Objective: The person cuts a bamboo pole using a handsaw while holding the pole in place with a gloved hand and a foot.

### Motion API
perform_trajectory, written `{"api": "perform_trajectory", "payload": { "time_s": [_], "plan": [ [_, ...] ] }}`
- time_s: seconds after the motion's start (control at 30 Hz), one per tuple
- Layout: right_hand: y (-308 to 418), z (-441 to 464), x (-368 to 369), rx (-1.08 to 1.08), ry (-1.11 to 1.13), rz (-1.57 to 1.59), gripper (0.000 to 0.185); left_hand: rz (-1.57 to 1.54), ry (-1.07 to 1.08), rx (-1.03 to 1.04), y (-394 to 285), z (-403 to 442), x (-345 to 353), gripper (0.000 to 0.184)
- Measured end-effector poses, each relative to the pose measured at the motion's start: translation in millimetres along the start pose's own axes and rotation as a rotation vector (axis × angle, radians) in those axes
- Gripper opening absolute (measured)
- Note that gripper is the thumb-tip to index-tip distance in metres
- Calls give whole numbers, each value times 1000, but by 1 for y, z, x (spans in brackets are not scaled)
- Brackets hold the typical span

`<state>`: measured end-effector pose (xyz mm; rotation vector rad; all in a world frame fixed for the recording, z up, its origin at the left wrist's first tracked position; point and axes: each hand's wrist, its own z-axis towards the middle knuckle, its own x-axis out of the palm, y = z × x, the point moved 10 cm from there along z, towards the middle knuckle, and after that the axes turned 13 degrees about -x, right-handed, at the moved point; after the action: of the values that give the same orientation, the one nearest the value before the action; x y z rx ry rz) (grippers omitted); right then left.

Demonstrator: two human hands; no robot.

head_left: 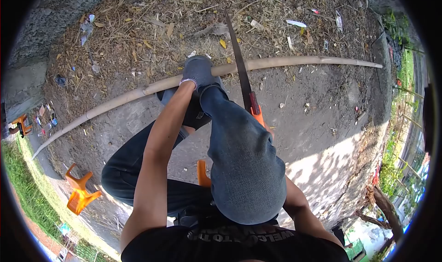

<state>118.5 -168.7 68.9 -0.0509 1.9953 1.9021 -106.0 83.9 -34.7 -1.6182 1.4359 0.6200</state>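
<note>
A long bamboo pole (131,95) lies bent in an arc across the ground in front of me. My left hand (197,69), in a grey glove, is closed over the pole near its middle, beside my foot. To the right of that hand, a handsaw (239,62) crosses the pole, its dark blade resting over it and pointing away from me. The saw's orange handle (258,115) runs down behind my raised right knee. My right hand (271,132) is at this handle, mostly hidden by the knee, with only a sliver showing.
Dry leaves, straw and litter (294,23) cover the far ground. A concrete wall (27,41) stands at upper left, and a low kerb (381,69) lies near the pole's right end. An orange plastic chair piece (80,190) sits at lower left. Another orange piece (202,173) shows beneath me.
</note>
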Motion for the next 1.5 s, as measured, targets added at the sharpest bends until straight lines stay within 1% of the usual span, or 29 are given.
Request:
{"api": "perform_trajectory", "payload": {
  "time_s": [0.03,0.1,0.2,0.3,0.37,0.43,0.47,0.5,0.57,0.6,0.67,0.7,0.77,0.83,0.87,0.9,0.97,1.0,1.03,1.07,1.1,1.13,1.17,1.23,1.3,1.37,1.4,1.47,1.5],
  "plan": [
    [0,0,-2,-1,-4,-5,36,4,3,-2,-3,0,-9,44],
    [-3,-4,-3,-1,1,3,36,32,290,-121,1,-1,-3,49],
    [-33,-4,-29,-156,-85,-59,33,53,323,-69,-26,-24,-33,55],
    [6,5,-54,-79,-80,-234,34,-28,274,-20,-58,-45,-55,58],
    [2,-2,-73,-177,-87,-218,34,-21,246,13,-86,-48,-64,55],
    [19,-11,-103,-354,-270,-223,30,-15,197,15,-115,-38,-61,52],
    [35,-8,-108,-276,-282,-208,24,-26,138,79,-136,-31,-59,47],
    [47,-11,-112,-294,-285,-214,24,-34,123,87,-157,-25,-52,47],
    [45,-18,-134,-178,-468,-111,17,-48,64,242,-206,-15,-48,51],
    [55,-14,-140,-123,-459,-89,12,-47,62,246,-210,-6,-33,51],
    [67,-18,-157,-139,-456,-91,11,3,33,393,-229,14,-8,58],
    [69,-28,-164,-134,-453,-96,10,13,39,398,-222,20,8,58],
    [59,-46,-177,-98,-435,-122,6,217,37,322,-178,29,34,66],
    [22,-72,-191,-72,-527,-31,7,115,122,244,-131,18,46,65],
    [11,-80,-196,-66,-485,-112,15,103,106,210,-110,6,42,68],
    [2,-86,-197,-60,-489,-107,15,92,88,176,-93,-8,36,70],
    [-6,-101,-202,-83,-547,-209,15,90,-113,187,-68,-44,14,77],
    [-11,-106,-202,-77,-557,-202,15,45,-267,236,-56,-69,0,73],
    [-8,-111,-208,-87,-600,-327,14,-1,-424,284,-44,-96,-16,69],
    [-5,-115,-214,-99,-638,-450,13,10,-427,287,-32,-117,-22,69],
    [-12,-116,-218,-103,-643,-437,13,26,-358,197,-14,-131,-29,68],
    [-23,-121,-230,-25,-667,-545,14,39,-290,104,5,-143,-36,67],
    [-37,-127,-241,56,-685,-653,15,47,-297,99,18,-156,-47,67],
    [-56,-122,-258,93,-724,-745,21,46,-242,29,48,-180,-64,67],
    [-63,-114,-277,112,-762,-780,23,61,-319,79,49,-210,-94,65],
    [-89,-112,-297,280,-694,-846,30,9,-325,34,54,-222,-115,62],
    [-93,-114,-304,270,-698,-842,30,-8,-386,22,51,-231,-126,60],
    [-112,-104,-302,335,-486,-930,37,18,-451,70,43,-237,-133,61],
    [-135,-106,-308,324,-493,-925,37,45,-502,115,37,-236,-137,62]
  ]
}}
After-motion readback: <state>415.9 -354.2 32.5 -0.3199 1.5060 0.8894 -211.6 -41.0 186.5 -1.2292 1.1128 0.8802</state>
